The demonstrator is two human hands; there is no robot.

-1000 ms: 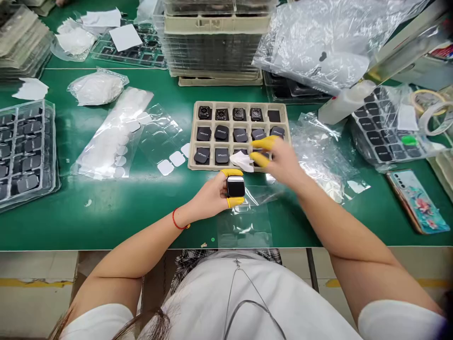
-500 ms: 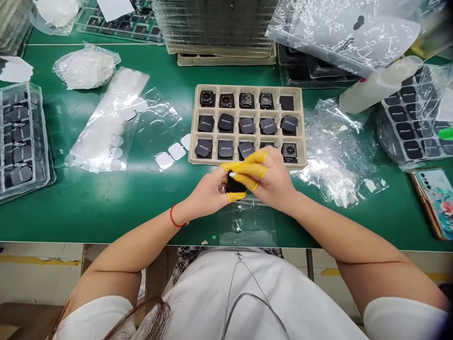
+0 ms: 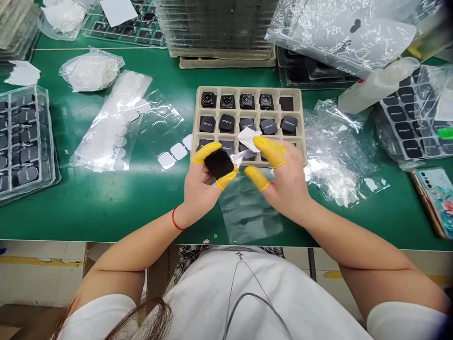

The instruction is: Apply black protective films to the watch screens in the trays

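Observation:
My left hand (image 3: 201, 177), with yellow finger cots, grips a watch body (image 3: 219, 164) by its edges, its dark glossy face turned up. A crumpled white wipe (image 3: 248, 138) lies between my hands, over the front of the beige tray (image 3: 303, 141). My right hand (image 3: 283, 174), also in yellow cots, has thumb and index finger spread. The index fingertip is beside the wipe; whether they touch I cannot tell. Watch bodies (image 3: 246, 100) sit in the tray's back row, and dark covers with lettering (image 3: 269, 126) in the middle row. My hands and the wipe partly hide the front row.
Clear film sheets (image 3: 159, 118) and a bag of white pieces (image 3: 109, 123) lie left. Crumpled plastic (image 3: 339, 156), a white bottle (image 3: 377, 87) and a phone (image 3: 433, 200) are on the right. Stacked trays (image 3: 219, 28) stand behind. A clear bag (image 3: 249, 212) lies near the front edge.
My hands have drawn apart, the left moving left and up with the watch body, the right moving right with its fingers spreading. The white wipe now shows between them.

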